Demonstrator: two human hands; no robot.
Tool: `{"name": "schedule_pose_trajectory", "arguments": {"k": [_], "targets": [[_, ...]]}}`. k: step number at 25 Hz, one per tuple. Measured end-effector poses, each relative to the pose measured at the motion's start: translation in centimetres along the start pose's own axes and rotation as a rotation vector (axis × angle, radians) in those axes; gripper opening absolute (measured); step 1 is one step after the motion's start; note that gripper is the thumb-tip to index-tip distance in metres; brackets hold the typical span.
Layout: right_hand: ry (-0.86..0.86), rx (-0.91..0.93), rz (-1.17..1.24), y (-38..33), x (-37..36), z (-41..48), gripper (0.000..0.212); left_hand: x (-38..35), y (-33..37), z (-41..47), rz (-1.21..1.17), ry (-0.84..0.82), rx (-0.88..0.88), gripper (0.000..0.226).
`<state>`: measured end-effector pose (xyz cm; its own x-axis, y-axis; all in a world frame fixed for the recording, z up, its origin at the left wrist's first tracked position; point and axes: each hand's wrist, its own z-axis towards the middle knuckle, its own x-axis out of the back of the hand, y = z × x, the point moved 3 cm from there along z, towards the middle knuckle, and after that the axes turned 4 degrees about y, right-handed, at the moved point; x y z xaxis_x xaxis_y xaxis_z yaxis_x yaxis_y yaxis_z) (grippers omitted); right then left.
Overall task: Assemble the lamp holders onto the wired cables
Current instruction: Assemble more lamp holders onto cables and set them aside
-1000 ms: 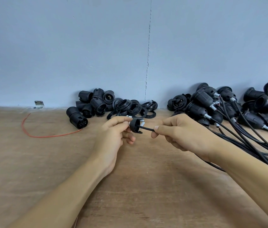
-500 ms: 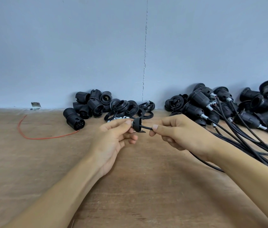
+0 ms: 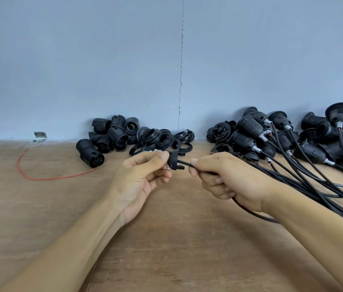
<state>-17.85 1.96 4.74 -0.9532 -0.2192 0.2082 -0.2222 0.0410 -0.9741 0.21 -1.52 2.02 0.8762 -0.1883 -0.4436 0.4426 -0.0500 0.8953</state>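
Loose holders (image 3: 118,133) behind cap (image 3: 173,160) and cable (image 3: 185,164)

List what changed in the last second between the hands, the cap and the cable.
The left hand turned the black holder cap from partly face-on to edge-on, and the right hand crept slightly nearer it along the black cable. Both grips unchanged; the holder piles and red wire stayed put.
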Motion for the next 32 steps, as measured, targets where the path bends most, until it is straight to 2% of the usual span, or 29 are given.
{"name": "schedule_pose_trajectory", "arguments": {"k": [3,7,12,16,18,19,21,23,25,27,29,32], "targets": [[0.011,-0.003,0.046,0.2,-0.4,0.3,0.034,-0.4,-0.3,-0.2,0.034,-0.014,-0.006,0.009],[0.131,0.101,-0.167,0.4,-0.5,0.1,0.030,-0.4,-0.8,-0.2,0.044,0.043,0.030,0.009],[0.154,0.006,-0.230,0.4,0.7,0.1,0.027,0.7,-0.2,0.3,-0.057,0.171,0.020,0.014],[0.151,0.088,-0.082,-0.1,-0.2,0.4,0.034,-0.5,-0.9,0.1,-0.051,0.044,0.085,0.015],[0.141,0.038,-0.032,-0.1,-0.3,0.9,0.039,-0.5,-0.8,0.2,-0.061,0.088,0.069,0.012],[0.116,-0.017,-0.086,-0.3,0.1,0.9,0.040,0.0,-0.5,0.4,-0.089,0.146,0.054,0.011],[0.010,-0.078,-0.378,-0.6,1.6,0.4,0.035,1.3,0.1,0.9,-0.169,0.288,0.040,0.013],[-0.059,-0.047,-0.497,-0.5,2.6,0.0,0.024,2.3,0.3,1.2,-0.209,0.373,0.040,0.014],[-0.002,-0.010,-0.357,-0.3,2.6,0.3,0.020,1.7,-0.1,1.0,-0.149,0.321,0.054,0.016],[0.045,0.002,-0.171,-0.1,1.6,0.6,0.018,0.1,-1.1,0.6,-0.050,0.174,0.074,0.021],[-0.004,-0.051,0.021,0.4,-0.1,0.9,0.023,-1.1,-1.7,0.2,0.003,0.072,0.087,0.021],[-0.120,-0.153,0.259,0.4,-1.5,0.5,0.029,-1.3,-1.8,0.0,0.053,0.015,0.083,0.018]]}}
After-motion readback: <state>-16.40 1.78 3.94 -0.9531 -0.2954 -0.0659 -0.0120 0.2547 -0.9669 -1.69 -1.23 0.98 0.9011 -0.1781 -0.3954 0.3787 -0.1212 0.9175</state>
